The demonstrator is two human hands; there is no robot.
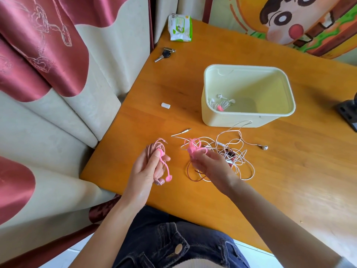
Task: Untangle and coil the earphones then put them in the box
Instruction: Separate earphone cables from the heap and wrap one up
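Observation:
My left hand [147,171] grips a coiled bundle of dusty-pink earphones [156,147], with a bright pink fuzzy tie [166,169] hanging down over its fingers. My right hand [210,165] pinches a second pink fuzzy tie [193,147] just above a tangle of white earphones [229,149] mixed with a dark red cord [195,176] on the table. One white earbud [264,147] lies out to the right and a jack plug [186,130] points away to the left. The pale yellow box [249,118] stands open behind the tangle and holds a coiled white pair [222,103].
The orange wooden table [289,180] also carries a small white cap [165,105], keys [165,54] and a pack of wipes [180,28] at the far corner. A black object [347,113] sits at the right edge. Curtains hang to the left.

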